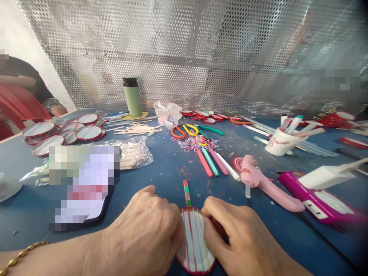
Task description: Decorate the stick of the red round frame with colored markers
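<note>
A small red-rimmed round disc (192,245) lies low in the middle of the head view, near the table's front edge. Thin coloured strands or lines run lengthwise over its pale face. From its far end sticks out a flat wooden stick (187,193) with red, green and brown bands. My left hand (152,226) is closed at the disc's left rim, its fingertips mostly hidden. On the opposite rim my right hand (230,230) is closed too, thumb and forefinger against the edge.
A phone (89,184) and bagged sticks (136,153) lie left; a pink glue gun (267,184) and magenta power strip (319,199) lie right. Ahead are markers (209,163), small bands (198,142), a paper cup (283,142), a green bottle (132,97) and more discs (89,132).
</note>
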The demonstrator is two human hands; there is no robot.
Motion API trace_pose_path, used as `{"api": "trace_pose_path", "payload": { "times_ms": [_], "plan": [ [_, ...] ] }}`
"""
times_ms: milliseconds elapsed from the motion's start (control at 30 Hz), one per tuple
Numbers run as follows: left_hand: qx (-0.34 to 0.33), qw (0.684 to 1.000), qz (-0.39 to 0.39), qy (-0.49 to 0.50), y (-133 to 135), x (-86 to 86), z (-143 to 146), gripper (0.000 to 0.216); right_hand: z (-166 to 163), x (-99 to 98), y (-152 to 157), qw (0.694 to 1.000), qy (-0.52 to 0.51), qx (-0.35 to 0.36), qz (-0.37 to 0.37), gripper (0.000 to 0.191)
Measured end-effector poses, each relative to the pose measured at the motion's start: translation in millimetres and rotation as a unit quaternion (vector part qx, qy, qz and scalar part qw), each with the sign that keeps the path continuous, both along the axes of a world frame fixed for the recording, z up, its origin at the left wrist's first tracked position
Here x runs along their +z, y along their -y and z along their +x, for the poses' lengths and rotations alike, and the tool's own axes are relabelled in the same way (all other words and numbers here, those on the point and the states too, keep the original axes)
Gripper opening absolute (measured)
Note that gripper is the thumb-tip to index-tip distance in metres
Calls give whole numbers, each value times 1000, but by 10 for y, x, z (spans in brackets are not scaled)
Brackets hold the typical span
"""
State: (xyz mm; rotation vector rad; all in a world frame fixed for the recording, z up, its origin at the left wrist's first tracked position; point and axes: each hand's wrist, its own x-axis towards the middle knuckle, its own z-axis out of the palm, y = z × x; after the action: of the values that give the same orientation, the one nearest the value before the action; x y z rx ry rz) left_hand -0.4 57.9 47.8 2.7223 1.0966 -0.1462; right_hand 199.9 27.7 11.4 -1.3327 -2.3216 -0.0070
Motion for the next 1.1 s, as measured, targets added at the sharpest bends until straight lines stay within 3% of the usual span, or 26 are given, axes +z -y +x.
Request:
{"api": "trace_pose_path", "payload": {
  "times_ms": [300, 600, 867, 967, 1100],
  "plan": [
    [27, 999, -22, 15, -34, -5, -34, 30, 4, 17, -7, 999, -28, 0, -25, 23],
    [-41, 999, -29, 7, -11, 114, -135, 26, 21, 41, -21, 998, -58, 9, -26, 24],
    [59, 991, -54, 106, 42, 57, -217, 25, -12, 51, -5, 997, -67, -6, -31, 24],
    [92, 988, -59, 112, 62, 51, -199, 12, -20, 49, -5, 997, -70, -12, -38, 23],
    [96, 990, -43, 93, 89, 77, -169, 19, -16, 39, -8, 997, -64, -18, -42, 23]
  ]
}}
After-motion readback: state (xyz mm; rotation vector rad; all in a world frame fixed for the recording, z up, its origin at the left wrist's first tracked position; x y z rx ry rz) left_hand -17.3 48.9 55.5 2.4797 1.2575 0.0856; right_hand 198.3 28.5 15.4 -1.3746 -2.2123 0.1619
